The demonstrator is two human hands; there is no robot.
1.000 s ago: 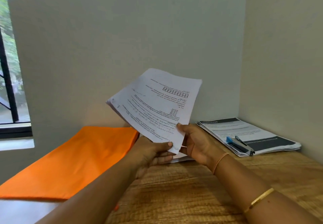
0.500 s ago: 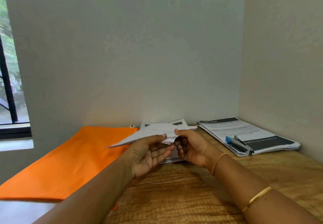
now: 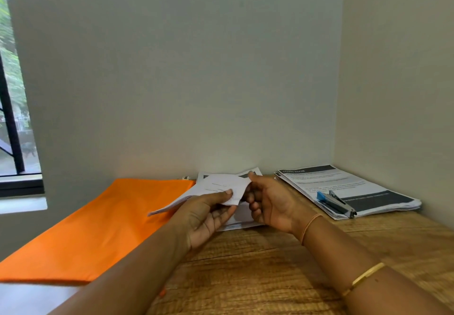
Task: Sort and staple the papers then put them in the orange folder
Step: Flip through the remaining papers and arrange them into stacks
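Observation:
I hold a thin set of printed white papers [image 3: 221,185] nearly flat, just above the wooden table [image 3: 270,265]. My left hand [image 3: 208,214] grips its near edge from below with the thumb on top. My right hand [image 3: 267,204] pinches its right corner. More loose papers [image 3: 242,218] lie under my hands. The orange folder [image 3: 98,223] lies closed on the left, overhanging the table's edge. A blue and grey stapler [image 3: 336,202] rests on a second stack of printed papers [image 3: 344,186] at the right.
Walls close in behind and on the right, forming a corner. A window [image 3: 14,130] with a dark frame is at the far left. Bangles are on my right wrist and forearm.
The papers were raised and facing me a second ago. Both hands have lowered and tilted them flat over the table.

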